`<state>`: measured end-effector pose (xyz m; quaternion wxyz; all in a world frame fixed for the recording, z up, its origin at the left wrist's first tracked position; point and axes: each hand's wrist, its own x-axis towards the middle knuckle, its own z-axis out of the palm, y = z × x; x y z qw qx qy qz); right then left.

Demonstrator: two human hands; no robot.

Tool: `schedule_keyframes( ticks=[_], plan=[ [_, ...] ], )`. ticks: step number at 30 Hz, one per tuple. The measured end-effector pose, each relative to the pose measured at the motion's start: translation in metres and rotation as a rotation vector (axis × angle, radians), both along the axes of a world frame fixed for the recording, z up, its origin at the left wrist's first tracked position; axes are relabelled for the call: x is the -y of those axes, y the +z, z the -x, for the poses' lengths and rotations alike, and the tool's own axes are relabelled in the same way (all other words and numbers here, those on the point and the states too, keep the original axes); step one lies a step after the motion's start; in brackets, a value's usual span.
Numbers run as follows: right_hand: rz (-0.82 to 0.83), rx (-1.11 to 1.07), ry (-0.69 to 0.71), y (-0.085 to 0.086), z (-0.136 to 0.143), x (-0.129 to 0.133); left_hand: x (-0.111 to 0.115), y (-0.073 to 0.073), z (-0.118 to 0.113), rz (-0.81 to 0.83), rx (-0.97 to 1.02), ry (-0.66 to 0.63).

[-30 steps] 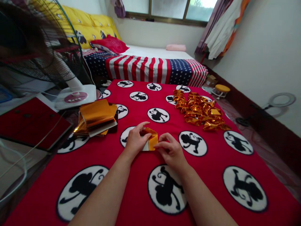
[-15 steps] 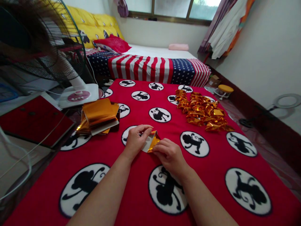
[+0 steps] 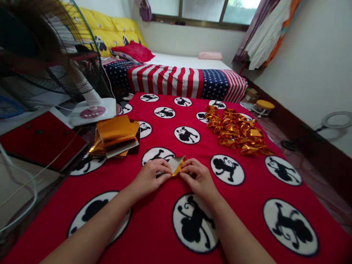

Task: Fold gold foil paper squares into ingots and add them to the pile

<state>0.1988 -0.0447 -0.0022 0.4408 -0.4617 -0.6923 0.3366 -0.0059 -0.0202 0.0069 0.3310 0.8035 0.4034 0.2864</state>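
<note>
Between my hands is a partly folded sheet of gold foil paper (image 3: 177, 164), its pale inner side facing up and a gold strip along its near right side. My left hand (image 3: 153, 174) pinches its left side between thumb and fingers. On the right edge, my right hand (image 3: 197, 177) grips the paper with thumb and fingertips. Left of my hands lies a stack of flat gold foil sheets (image 3: 118, 129). Folded gold foil pieces (image 3: 233, 126) sit in rows at the right. Both fingertips cover parts of the paper's edges.
A red blanket with monkey prints (image 3: 154, 227) covers the surface under my hands. At the left stands a fan (image 3: 92, 106) beside a dark red panel (image 3: 41, 137). A bed with a striped cover (image 3: 170, 79) is behind, and a yellow stool (image 3: 264, 105) stands at the far right.
My left hand has moved down and left to the near left side of the paper, from its top edge. More of the pale inside shows. My right hand stays at the right edge.
</note>
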Motion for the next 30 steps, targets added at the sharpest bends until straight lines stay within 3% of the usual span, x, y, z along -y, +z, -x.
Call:
schedule_keyframes(
  ticks=[18,30],
  plan=[
    [-0.024,0.223,-0.249,-0.008,0.018,-0.001,0.004,-0.012,-0.008,-0.113,0.031,0.112],
    [-0.020,0.303,-0.278,-0.009,0.022,-0.001,0.005,-0.011,-0.010,-0.131,0.041,0.125]
  ],
)
